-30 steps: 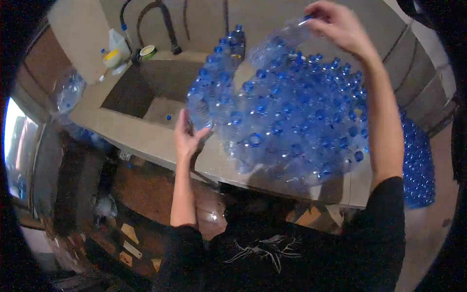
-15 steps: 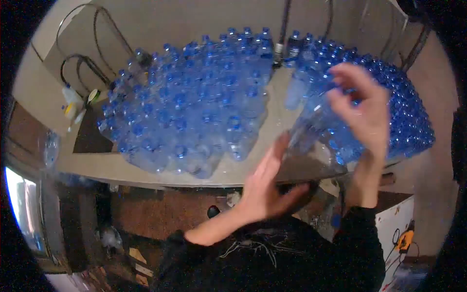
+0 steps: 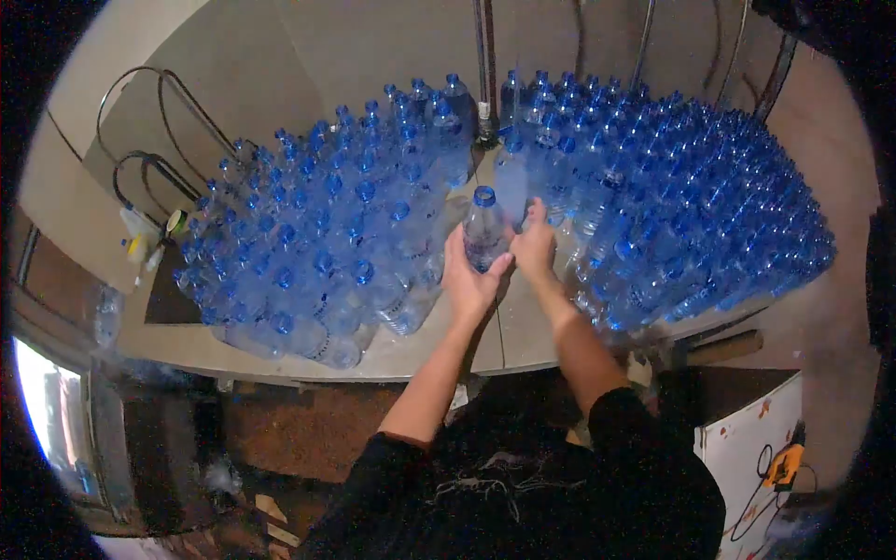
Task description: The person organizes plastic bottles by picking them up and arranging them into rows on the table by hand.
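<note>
Centrally, the left hand grips a clear plastic bottle with a blue neck, upright over the worktop, between the left bottle cluster and the right bottle cluster. Just beside it is the right hand, a finger extended; whether it grips anything, I cannot tell.

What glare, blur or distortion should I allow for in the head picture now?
Head view: strong fisheye, black corners, the countertop bowed along its front edge; head view: the bright opening at left blown out white; head view: the right-hand bottles full of glints; head view: the plastic bottle in the left hand hazy below its blue neck.
</note>
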`<state>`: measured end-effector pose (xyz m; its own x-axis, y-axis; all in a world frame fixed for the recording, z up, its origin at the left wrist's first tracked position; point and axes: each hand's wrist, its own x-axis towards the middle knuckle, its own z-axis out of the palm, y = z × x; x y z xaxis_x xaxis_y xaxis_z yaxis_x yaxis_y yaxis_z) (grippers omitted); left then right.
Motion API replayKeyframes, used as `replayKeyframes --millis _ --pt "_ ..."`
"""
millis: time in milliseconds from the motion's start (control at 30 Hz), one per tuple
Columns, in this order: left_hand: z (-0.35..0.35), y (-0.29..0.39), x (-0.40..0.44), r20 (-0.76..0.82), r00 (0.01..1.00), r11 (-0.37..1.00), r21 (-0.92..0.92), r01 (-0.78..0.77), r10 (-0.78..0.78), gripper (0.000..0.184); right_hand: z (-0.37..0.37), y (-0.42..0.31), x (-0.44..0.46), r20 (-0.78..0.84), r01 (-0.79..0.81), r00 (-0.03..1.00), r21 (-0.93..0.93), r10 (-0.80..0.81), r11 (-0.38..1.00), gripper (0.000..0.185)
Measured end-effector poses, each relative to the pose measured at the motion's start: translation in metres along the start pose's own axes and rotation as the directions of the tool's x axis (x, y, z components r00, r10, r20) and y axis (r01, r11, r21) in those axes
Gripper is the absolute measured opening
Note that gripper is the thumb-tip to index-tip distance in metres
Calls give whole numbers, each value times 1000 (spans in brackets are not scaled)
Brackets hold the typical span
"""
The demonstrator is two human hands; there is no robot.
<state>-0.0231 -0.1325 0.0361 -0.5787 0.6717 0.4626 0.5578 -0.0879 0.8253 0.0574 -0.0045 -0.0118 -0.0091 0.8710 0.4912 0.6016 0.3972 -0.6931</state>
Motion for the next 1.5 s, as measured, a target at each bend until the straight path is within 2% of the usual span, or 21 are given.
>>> replayKeyframes --millis 67,200,300,367,467,600,667,700,800,900,1000,1100,1200,1267,1367,1500 --pt "-2 3 -6 -27 1000 1000 17 13 -12 85 5 -3 2 42 1 999 -100 3 995 83" --pt "-4 -10 -12 38 996 991 108 74 -78 85 -1 -15 6 202 -127 968 -112 147 986 87" --pt "1 -17 -6 13 999 985 167 50 -53 83 7 -9 8 187 -119 974 -70 130 990 88" --pt "5 -19 -2 -6 1000 980 197 15 -14 81 14 -5 8 122 -90 988 -62 97 994 83" --pt "9 -21 3 6 995 986 129 102 -104 79 12 2 5 92 -68 993 -48 72 997 82" --pt "13 -31 6 -20 996 992 92 91 -90 83 16 2 6 109 -111 988 15 108 994 86" --pt "14 -37 5 -50 998 994 98 38 -34 83 25 12 5 11 16 1000 53 -16 998 87" --pt "10 -38 6 -50 997 993 102 61 -56 82 28 9 4 -55 74 996 63 -70 995 88" --pt "12 -34 5 -37 996 991 102 89 -86 82 24 9 5 52 -20 999 75 16 997 90" --pt "14 -34 4 -60 997 995 92 46 -41 83 21 8 3 70 -23 998 192 10 981 91" --pt "17 -38 5 -83 996 992 120 42 -33 83 21 8 4 82 -19 997 62 14 998 91" --pt "17 -38 4 -74 995 990 123 74 -65 82 19 5 5 40 35 999 20 -36 999 91" --pt "19 -42 5 -96 995 989 141 48 -35 83 16 2 5 100 -15 995 28 13 999 94" --pt "21 -44 5 -122 993 988 156 17 2 83 16 2 6 83 7 996 49 -12 999 94" --pt "20 -44 5 -98 995 992 118 49 -37 83 19 2 8 63 11 998 42 -14 999 95" --pt "19 -42 4 -62 996 983 166 73 -63 81 16 -6 7 86 -27 996 8 26 1000 94"
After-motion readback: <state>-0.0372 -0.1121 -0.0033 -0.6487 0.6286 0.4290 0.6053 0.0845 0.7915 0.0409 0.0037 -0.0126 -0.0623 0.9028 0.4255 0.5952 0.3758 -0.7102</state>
